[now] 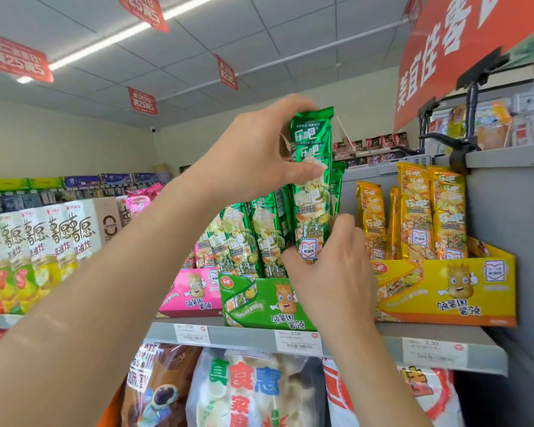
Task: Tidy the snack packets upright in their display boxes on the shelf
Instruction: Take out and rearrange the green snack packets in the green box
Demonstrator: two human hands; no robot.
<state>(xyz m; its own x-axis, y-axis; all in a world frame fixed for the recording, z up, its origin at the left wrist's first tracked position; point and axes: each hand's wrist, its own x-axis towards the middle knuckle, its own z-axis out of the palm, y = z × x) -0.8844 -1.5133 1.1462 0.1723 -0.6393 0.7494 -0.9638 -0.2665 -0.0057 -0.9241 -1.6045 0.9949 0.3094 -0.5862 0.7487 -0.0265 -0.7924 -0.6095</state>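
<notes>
Both hands point(259, 155) hold green packet point(312, 186) upright, long axis vertical.

Green snack packet point(312, 186): glossy metallised film. Yellow packets point(447, 211): same glossy film. Green display box point(253, 303): printed card, slight sheen. Shelf edge point(244, 335): smooth matt grey metal. Price labels point(298, 342): white paper.

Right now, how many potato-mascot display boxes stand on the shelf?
3: pink box left, green box middle, yellow box right; others may be hidden.
</notes>
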